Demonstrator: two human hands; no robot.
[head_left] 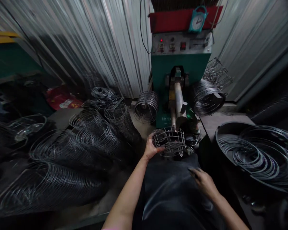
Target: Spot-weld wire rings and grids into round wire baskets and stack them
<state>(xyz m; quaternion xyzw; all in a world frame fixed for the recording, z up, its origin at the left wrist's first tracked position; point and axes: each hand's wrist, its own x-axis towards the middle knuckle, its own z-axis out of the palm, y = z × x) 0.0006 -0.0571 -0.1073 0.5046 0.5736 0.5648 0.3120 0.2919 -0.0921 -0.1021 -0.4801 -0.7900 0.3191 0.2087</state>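
A round wire basket (174, 145) sits at the lower electrode of a green machine (158, 76). My left hand (152, 147) is closed on the basket's left side, its thumb pointing right along the rim. Over the dark apron (168, 182), my right hand (203, 179) hangs to the lower right of the basket, apart from it. Its fingertips look dark and lie close together; whether something small is between them is too blurred to tell. The machine's metal arm (179, 97) reaches toward the basket from above.
Stacks of wire rings (98, 131) stand at the left. At the right, a black tub (222, 153) holds loose rings. Ring bundles (146, 107) hang on both sides of the machine. A blue clock (198, 22) hangs above the control panel (180, 44).
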